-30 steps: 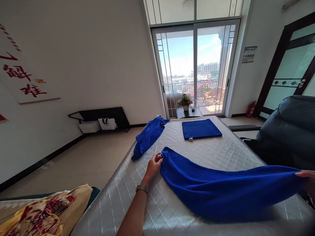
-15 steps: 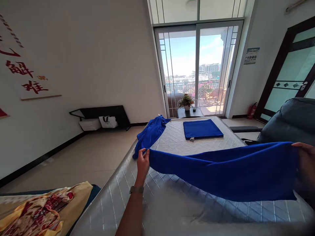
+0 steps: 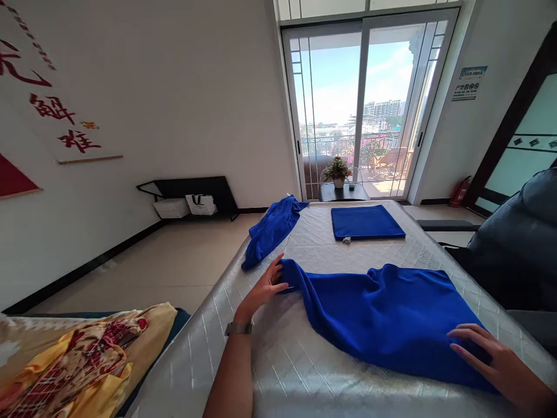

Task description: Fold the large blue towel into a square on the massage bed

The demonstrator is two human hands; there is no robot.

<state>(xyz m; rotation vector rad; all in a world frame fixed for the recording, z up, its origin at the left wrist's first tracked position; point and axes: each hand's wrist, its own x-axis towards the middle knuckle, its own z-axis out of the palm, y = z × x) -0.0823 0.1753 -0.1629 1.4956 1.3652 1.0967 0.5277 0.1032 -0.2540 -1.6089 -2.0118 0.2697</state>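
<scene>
A blue cloth (image 3: pixel 391 313) lies loosely across the silvery quilted mattress (image 3: pixel 304 366), with folds along its left part. At its left end is my left hand (image 3: pixel 263 284), wearing a wristband, with thumb and fingers apart around the cloth's edge. My right hand (image 3: pixel 487 354) rests on the right part of the cloth, fingers spread. Farther back lies a neatly folded blue cloth (image 3: pixel 368 222) with a small white tag. A crumpled blue cloth (image 3: pixel 274 229) sits along the mattress's left edge.
Patterned yellow and red fabric (image 3: pixel 96 360) lies at the lower left. A dark armchair (image 3: pixel 517 244) stands on the right. Beyond the mattress are a small table with a potted plant (image 3: pixel 338 172) and a glass sliding door (image 3: pixel 357 110). A black rack (image 3: pixel 191 197) lies by the wall.
The blue cloth, stretched between both hands before, is now down on the mattress. My right hand has let go of its corner and moved down and left; my left hand's fingers have opened.
</scene>
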